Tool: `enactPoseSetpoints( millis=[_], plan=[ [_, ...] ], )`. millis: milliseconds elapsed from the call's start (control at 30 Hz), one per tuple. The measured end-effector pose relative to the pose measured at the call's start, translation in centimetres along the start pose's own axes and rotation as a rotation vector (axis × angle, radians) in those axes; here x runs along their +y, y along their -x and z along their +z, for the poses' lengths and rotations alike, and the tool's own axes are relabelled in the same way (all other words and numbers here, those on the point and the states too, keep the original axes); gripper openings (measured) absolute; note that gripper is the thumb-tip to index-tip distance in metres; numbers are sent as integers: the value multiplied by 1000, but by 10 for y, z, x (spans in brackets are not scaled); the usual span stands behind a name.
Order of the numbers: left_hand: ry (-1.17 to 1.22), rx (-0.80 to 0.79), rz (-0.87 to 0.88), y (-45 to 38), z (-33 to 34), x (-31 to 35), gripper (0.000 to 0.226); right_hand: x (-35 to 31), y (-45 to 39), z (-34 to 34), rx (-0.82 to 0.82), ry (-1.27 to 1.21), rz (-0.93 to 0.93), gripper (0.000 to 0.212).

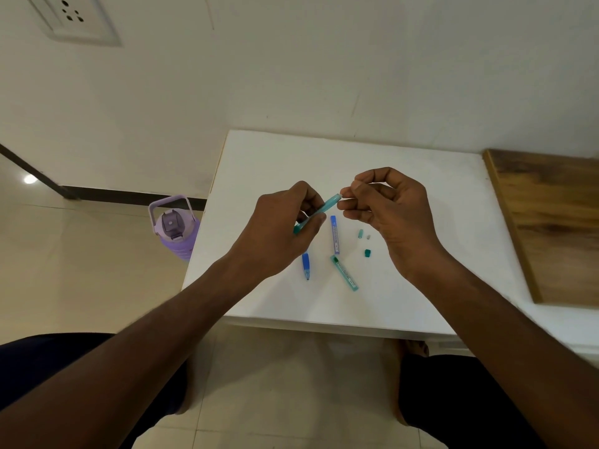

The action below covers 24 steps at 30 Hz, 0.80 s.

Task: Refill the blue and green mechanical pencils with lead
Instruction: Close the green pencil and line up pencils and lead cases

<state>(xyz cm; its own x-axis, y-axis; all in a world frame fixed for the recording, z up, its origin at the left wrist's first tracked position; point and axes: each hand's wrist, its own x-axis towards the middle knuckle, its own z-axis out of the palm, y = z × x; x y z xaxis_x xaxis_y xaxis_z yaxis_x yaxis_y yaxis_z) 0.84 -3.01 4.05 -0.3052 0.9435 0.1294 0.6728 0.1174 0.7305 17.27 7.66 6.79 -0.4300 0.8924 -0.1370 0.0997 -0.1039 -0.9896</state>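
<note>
My left hand (pixel 285 225) grips the green mechanical pencil (pixel 321 209), tilted above the white table (pixel 405 293), its back end pointing up and right. My right hand (pixel 389 209) pinches its thumb and forefinger at that open end; whatever is between them is too thin to see. On the table lie the blue mechanical pencil (pixel 306 265), partly hidden under my left hand, a blue lead tube (pixel 335 234), a green lead tube (pixel 345 273), a small green cap (pixel 367 253), a pale green cap (pixel 360 233) and a tiny white eraser (pixel 368 236).
A wooden board (pixel 551 222) lies along the table's right side. A purple water bottle (pixel 175 228) stands on the floor left of the table. The wall is just behind the table; my knees and feet are below its front edge.
</note>
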Motion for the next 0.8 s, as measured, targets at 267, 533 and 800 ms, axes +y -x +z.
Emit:
enactPoseSetpoints(
  millis=[267,533,800],
  plan=[
    [-9,-8,8,0,0,0,18,1,-2,-2,-29,9,-14,8],
    [1,-12,-14,0,-1,3,18,2,-4,-2,-33,32,-18,9],
    [33,7,5,1,-3,6,23,3,-4,-2,-69,195,-74,11]
  ],
)
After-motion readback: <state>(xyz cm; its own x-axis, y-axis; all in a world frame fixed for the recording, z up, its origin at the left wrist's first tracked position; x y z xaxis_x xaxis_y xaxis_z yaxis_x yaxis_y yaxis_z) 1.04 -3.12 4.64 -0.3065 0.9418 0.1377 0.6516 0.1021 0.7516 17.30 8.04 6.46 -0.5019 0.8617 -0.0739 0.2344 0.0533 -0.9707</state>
